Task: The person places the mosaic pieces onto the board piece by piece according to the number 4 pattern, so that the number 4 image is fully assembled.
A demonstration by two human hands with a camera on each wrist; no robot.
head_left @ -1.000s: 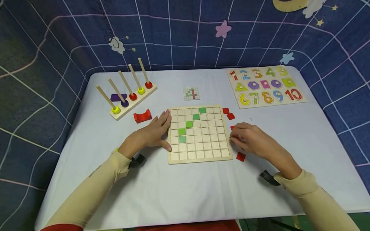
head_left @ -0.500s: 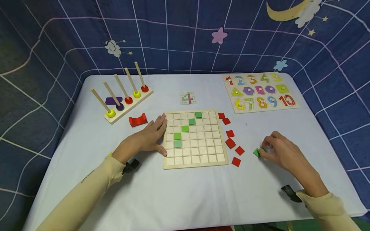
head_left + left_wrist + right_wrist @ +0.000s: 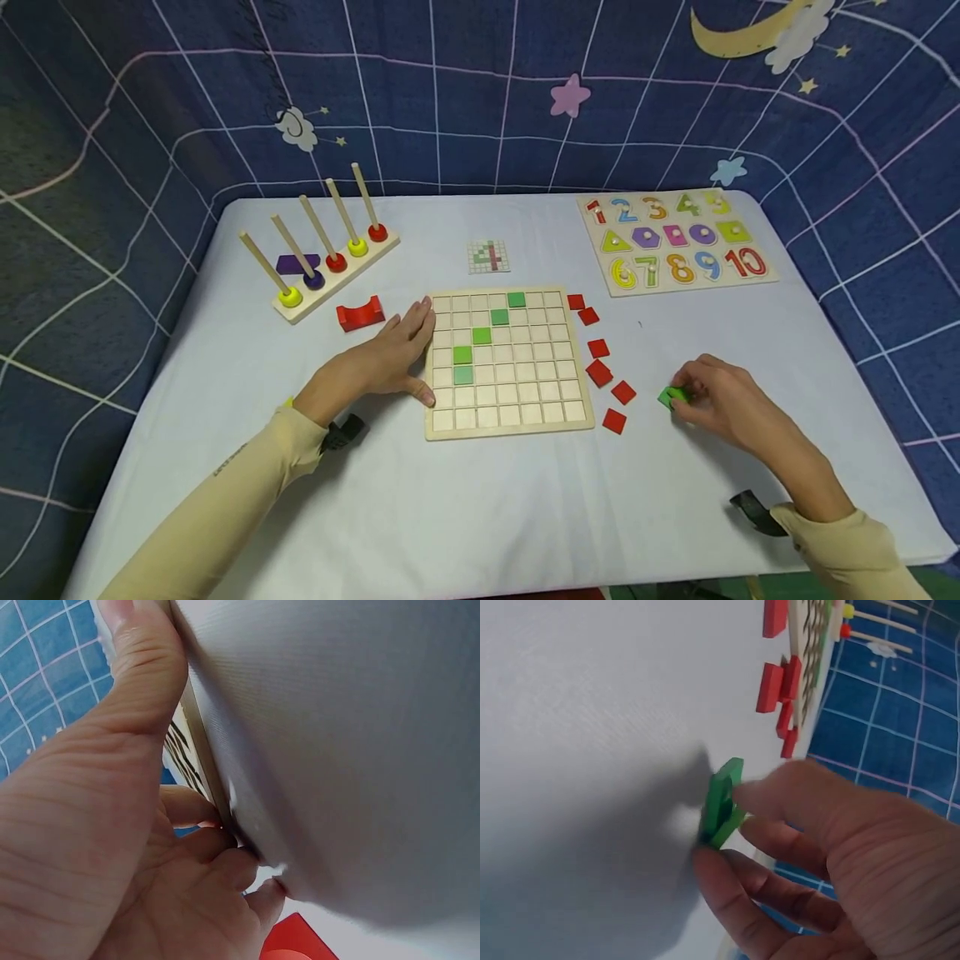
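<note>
Right hand, lower right of frame: fingers curled, pinching green tiles on the white table, right of loose red tiles. Left hand, centre-left: fingers straight, spread flat against the left edge of the wooden grid board.

The right hand has left the red tiles beside the grid board — it now pinches green tiles nearer the table's right edge — slightly lower than a moment ago.
</note>
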